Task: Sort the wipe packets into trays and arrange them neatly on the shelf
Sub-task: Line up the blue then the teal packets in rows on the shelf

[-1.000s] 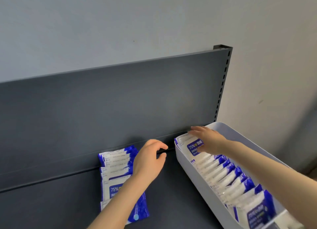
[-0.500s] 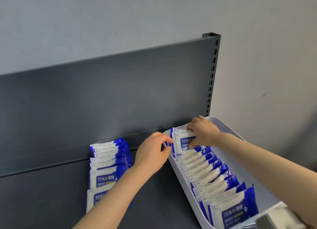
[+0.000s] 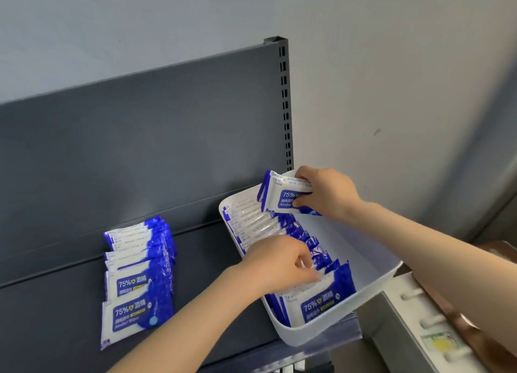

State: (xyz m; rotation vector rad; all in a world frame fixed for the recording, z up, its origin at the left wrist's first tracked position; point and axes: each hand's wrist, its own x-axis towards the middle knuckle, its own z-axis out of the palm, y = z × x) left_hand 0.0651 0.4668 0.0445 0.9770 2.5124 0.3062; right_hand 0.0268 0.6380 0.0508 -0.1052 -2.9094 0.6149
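Note:
A white tray (image 3: pixel 372 291) sits on the right end of the dark shelf (image 3: pixel 212 260), filled along its left side with a row of several blue and white wipe packets (image 3: pixel 263 224). My right hand (image 3: pixel 327 193) grips one wipe packet (image 3: pixel 282 196), lifted above the tray's far end. My left hand (image 3: pixel 279 263) lies over the middle of the row, its fingers curled on the packet tops. A second row of loose wipe packets (image 3: pixel 137 277) lies overlapped on the shelf to the left.
The shelf's grey back panel (image 3: pixel 140 149) rises behind, with a slotted upright (image 3: pixel 285 107) at its right end. A grey wall stands further right. Below right of the shelf is a white fixture with pegs (image 3: pixel 425 316).
My right hand has lifted a packet out of the tray's far end. My left hand moved from the tray's outer far corner onto the packet row.

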